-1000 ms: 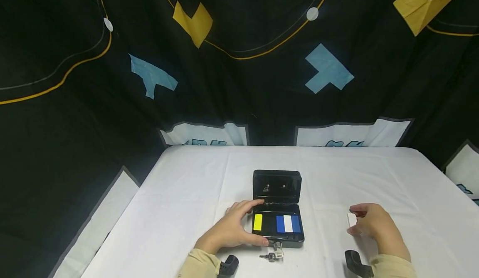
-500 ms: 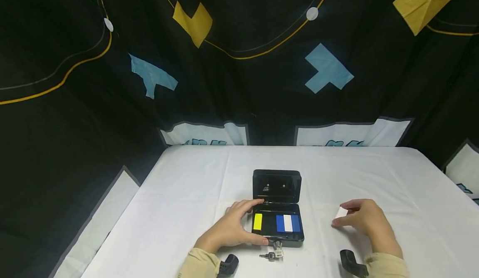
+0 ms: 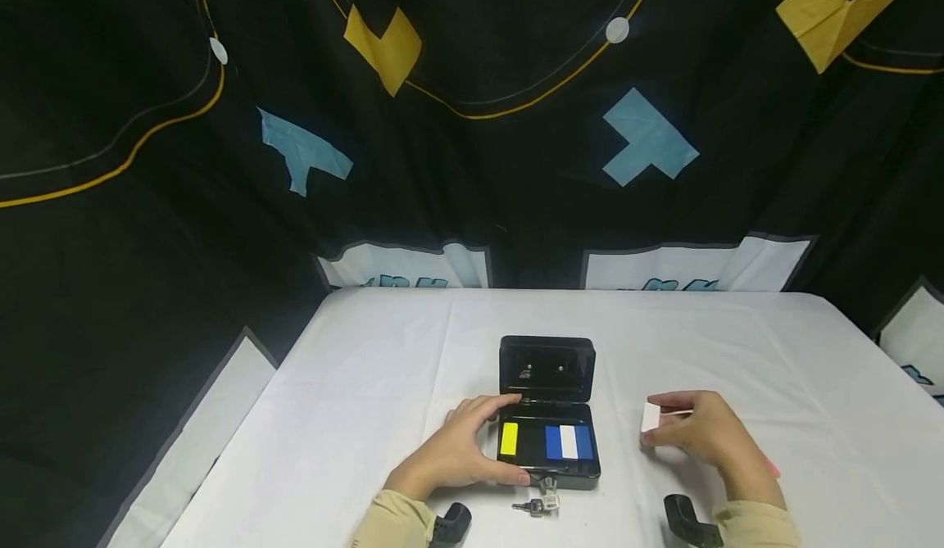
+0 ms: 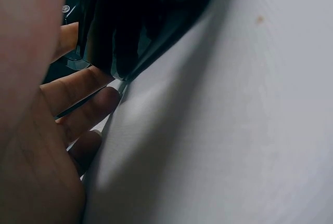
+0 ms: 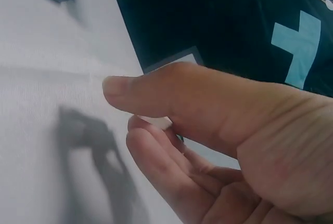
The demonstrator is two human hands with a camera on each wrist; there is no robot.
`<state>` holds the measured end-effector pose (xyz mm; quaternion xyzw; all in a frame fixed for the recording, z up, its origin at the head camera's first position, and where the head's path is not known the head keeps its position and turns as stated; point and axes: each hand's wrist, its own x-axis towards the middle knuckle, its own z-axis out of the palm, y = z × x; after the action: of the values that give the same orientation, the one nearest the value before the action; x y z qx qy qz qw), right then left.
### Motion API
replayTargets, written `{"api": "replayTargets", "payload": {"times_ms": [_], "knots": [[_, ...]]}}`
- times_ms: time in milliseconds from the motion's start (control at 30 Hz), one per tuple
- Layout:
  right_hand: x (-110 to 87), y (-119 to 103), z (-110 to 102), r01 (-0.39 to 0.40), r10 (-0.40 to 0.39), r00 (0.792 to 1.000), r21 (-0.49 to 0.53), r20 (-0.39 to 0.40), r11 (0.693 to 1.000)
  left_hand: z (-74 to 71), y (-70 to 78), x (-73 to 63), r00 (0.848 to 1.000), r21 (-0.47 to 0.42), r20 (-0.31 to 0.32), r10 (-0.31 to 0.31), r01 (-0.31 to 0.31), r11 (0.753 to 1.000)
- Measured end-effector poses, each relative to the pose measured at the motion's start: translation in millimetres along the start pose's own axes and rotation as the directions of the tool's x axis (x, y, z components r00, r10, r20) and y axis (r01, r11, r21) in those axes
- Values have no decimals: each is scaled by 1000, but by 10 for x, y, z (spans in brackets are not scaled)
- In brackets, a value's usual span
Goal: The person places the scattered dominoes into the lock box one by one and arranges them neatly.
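Observation:
A small black cash box stands on the white cloth with its lid raised. Inside lie a yellow block at the left and, at the right, a white block between two blue ones. My left hand holds the box by its left side, thumb at the front edge and index finger at the back near the hinge. Right of the box, my right hand pinches another white block above the cloth. In the right wrist view, thumb and fingers mostly hide this block.
A key with a clear tag lies at the front of the box. Something pink shows beside my right wrist. A dark curtain hangs behind the table.
My right hand has moved left toward the box with the white block, turning it on the way. The pink thing beside the right wrist has come into view. My left hand stays put.

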<state>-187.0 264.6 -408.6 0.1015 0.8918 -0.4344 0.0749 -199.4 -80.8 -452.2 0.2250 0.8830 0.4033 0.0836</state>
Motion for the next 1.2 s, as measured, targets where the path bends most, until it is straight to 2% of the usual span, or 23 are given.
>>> {"api": "replayTargets", "payload": {"times_ms": [433,733,967,1200], "knots": [[-62,-136,114,136,-138,990,88,13,987,-2,5,3,1000,6,1,-7,7,1000],[-81,-238,222,184,-184,983,18,1,983,6,-3,3,1000,10,-1,4,-4,1000],[-91,-277,282,279,-281,959,33,40,960,14,-4,-4,1000,17,3,-16,16,1000],[-88,-330,351,355,-353,932,-3,78,935,6,-2,-3,1000,24,-1,-11,11,1000]]}}
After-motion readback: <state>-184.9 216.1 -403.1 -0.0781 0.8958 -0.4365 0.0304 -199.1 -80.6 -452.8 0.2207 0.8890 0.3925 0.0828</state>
